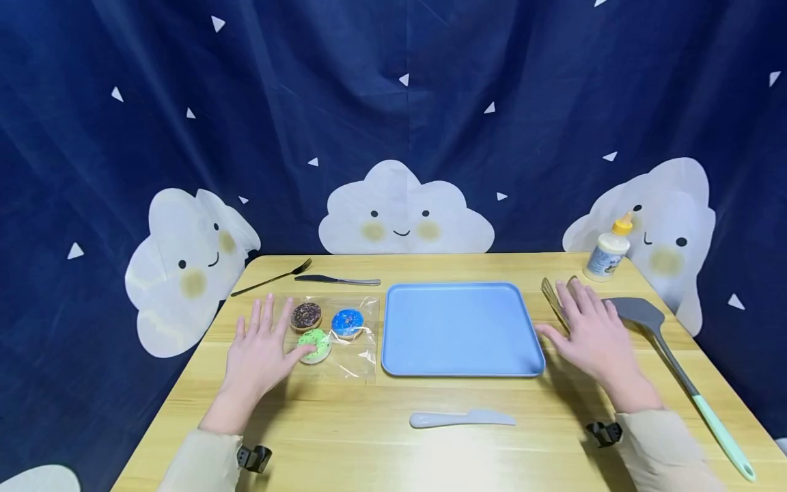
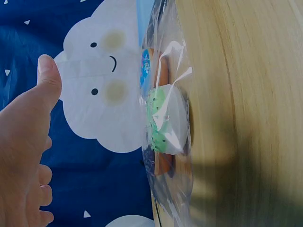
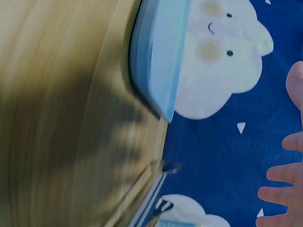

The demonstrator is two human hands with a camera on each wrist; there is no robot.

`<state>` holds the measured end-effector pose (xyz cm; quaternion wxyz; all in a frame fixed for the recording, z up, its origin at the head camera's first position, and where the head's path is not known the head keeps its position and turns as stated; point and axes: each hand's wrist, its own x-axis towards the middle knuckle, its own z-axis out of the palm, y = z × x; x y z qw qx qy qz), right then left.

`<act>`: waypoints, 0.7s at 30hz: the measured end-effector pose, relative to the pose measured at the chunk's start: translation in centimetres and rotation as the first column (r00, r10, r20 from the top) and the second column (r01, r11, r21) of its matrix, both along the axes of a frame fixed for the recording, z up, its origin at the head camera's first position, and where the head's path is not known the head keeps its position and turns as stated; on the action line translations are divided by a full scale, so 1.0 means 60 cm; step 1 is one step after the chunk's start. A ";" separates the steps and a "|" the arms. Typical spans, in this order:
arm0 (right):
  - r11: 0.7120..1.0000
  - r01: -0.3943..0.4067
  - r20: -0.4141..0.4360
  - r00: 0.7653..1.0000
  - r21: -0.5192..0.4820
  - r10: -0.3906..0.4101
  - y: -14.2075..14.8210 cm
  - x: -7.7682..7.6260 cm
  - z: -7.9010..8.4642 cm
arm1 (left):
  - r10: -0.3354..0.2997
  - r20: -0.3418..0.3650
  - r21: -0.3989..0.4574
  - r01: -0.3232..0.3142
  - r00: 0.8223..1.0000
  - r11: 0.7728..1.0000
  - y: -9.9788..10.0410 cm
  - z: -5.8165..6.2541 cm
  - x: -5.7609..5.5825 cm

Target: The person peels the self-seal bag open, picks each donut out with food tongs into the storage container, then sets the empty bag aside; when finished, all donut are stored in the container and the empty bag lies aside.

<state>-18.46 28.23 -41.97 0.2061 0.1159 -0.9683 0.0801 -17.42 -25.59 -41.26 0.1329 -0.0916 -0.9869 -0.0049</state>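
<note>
With fingers spread and nothing in it, my left hand hovers at the left side of a clear plastic bag in the head view. Three donuts are in the bag: a dark sprinkled donut, a blue donut and a green donut, whose edge the thumb overlaps. In the left wrist view the green donut shows edge-on. My right hand, fingers also spread and holding nothing, is raised beside a blue tray. It partly hides a wire whisk below it.
A grey spatula with a mint handle lies at the right. Behind it stands a bottle with a yellow cap. A black fork and a table knife lie at the back left, a pale plastic knife in front of the tray.
</note>
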 end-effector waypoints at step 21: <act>0.964 -0.194 -0.094 0.979 -0.181 0.180 -0.179 -0.014 -0.016 | -0.008 -0.073 0.190 0.022 0.997 0.982 -0.007 -0.038 -0.022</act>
